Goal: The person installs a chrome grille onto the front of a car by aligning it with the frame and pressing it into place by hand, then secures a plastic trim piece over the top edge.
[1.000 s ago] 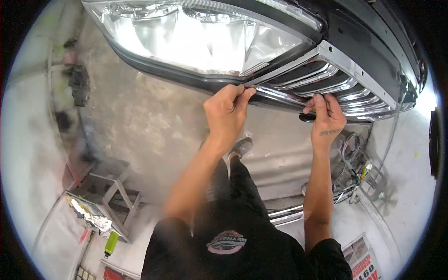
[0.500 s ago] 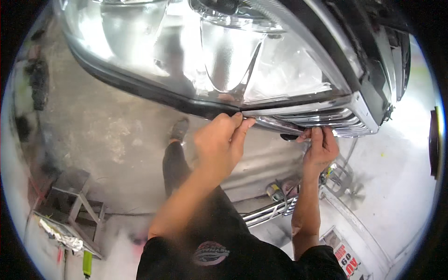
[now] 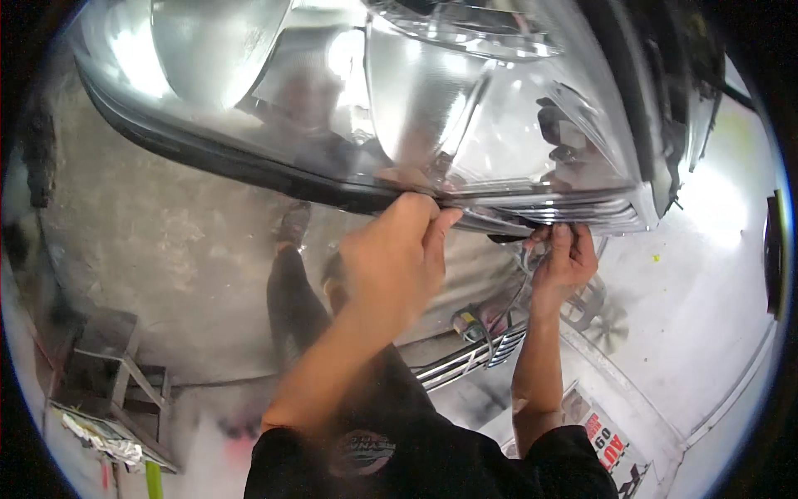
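A large clear headlight [image 3: 316, 91] fills the upper part of the view, with a black strip [image 3: 249, 173] along its lower edge. A slatted chrome trim piece [image 3: 582, 208] sits below its right end. My left hand [image 3: 395, 254] is closed in a pinch where the black strip meets the trim's narrow left end. The fingertips partly cover that joint. My right hand [image 3: 567, 264] has its fingers curled under the trim, gripping its lower edge. A small dark part [image 3: 505, 239] shows beside the right fingertips; I cannot make out what it is.
Below the hands, a chrome slatted bar [image 3: 465, 362] lies with a yellow-and-dark tool [image 3: 470, 324] near it. A fan [image 3: 607, 324] stands right of my forearm. At lower left is a stepped wooden stand [image 3: 125, 366]. A printed sign [image 3: 611, 441] lies at lower right.
My view has shifted, so the headlight looks larger and the trim is seen more edge-on. Both hands stay at nearly the same places on the strip and trim.
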`<state>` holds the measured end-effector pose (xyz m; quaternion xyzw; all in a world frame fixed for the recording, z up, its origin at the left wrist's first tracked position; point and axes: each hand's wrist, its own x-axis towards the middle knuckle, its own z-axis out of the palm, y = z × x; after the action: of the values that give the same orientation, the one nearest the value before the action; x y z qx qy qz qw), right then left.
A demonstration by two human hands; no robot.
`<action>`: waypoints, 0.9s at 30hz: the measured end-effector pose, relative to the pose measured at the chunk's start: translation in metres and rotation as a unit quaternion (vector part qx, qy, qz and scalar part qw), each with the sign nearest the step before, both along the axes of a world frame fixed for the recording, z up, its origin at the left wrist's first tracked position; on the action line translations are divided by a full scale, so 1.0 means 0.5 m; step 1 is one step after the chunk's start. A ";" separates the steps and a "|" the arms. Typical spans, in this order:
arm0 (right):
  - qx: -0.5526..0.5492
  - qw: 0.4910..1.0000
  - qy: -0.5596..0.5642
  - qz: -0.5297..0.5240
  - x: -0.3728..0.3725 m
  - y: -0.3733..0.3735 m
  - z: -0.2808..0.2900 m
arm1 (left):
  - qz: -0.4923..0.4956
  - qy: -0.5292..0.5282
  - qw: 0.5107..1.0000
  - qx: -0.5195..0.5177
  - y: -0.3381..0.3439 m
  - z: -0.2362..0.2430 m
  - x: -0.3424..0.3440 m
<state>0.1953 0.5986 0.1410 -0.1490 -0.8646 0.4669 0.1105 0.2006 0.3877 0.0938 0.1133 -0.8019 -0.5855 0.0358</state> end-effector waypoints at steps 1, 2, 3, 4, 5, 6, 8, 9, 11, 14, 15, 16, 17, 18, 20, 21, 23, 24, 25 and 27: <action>-0.001 1.000 -0.012 -0.007 -0.002 -0.002 -0.001 | 0.000 0.000 1.000 -0.005 -0.003 0.002 -0.005; 0.001 1.000 -0.022 -0.018 -0.004 -0.001 0.001 | -0.003 0.003 1.000 -0.007 -0.004 0.007 -0.011; 0.001 0.999 -0.030 -0.031 -0.002 0.002 0.005 | -0.002 -0.004 1.000 -0.016 -0.005 0.014 -0.012; -0.014 1.000 -0.023 -0.016 -0.001 0.004 0.001 | -0.002 -0.009 1.000 -0.026 -0.009 0.020 -0.013; -0.025 1.000 -0.011 -0.004 -0.001 0.007 -0.001 | -0.004 -0.011 0.999 -0.033 -0.009 0.027 -0.016; 0.004 1.000 -0.025 -0.003 -0.004 0.004 0.002 | 0.009 -0.011 0.999 -0.041 -0.009 0.026 -0.018; -0.052 0.997 -0.037 -0.039 -0.006 -0.009 0.005 | -0.008 -0.006 0.999 -0.051 -0.017 0.023 -0.017; -0.085 0.994 -0.043 -0.055 -0.006 -0.013 0.006 | -0.017 -0.003 0.998 -0.061 -0.019 0.030 -0.015; -0.103 0.993 -0.025 -0.047 -0.003 0.001 0.008 | -0.062 0.069 0.990 -0.104 -0.005 0.066 -0.013; -0.031 0.999 -0.021 -0.013 0.004 0.026 0.008 | -0.204 0.295 0.916 -0.179 0.036 0.116 -0.024; -0.015 1.000 -0.014 -0.012 0.008 0.024 -0.001 | -0.239 0.308 0.893 -0.223 0.054 0.136 -0.030; 0.005 1.000 -0.006 -0.011 0.001 0.022 -0.008 | -0.269 0.324 0.868 -0.264 0.073 0.155 -0.042; 0.008 1.000 0.018 0.008 0.000 0.027 -0.002 | -0.298 0.339 0.840 -0.302 0.093 0.166 -0.057; 0.004 0.999 0.042 0.033 0.002 0.024 0.005 | -0.340 0.307 0.817 -0.350 0.097 0.149 -0.081; 0.055 0.995 0.073 0.029 0.016 0.034 0.022 | -0.350 0.288 0.777 -0.437 0.104 0.097 -0.105; 0.069 0.993 0.089 0.027 0.025 0.034 0.031 | -0.351 0.293 0.762 -0.458 0.103 0.099 -0.106; 0.075 0.992 0.089 -0.045 0.059 0.052 0.056 | -0.342 0.283 0.758 -0.477 0.106 0.113 -0.095; 0.103 0.984 0.102 -0.098 0.071 0.063 0.073 | -0.341 0.278 0.754 -0.488 0.111 0.119 -0.093; 0.132 0.973 0.114 -0.149 0.082 0.075 0.083 | -0.337 0.272 0.751 -0.498 0.115 0.123 -0.093; 0.214 0.966 0.107 -0.100 0.083 0.111 0.088 | -0.348 0.272 0.742 -0.504 0.120 0.128 -0.092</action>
<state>0.2367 0.6541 0.1851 -0.1565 -0.9081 0.2713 0.2778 0.1547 0.4475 0.1579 -0.3726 -0.9199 -0.0735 0.0977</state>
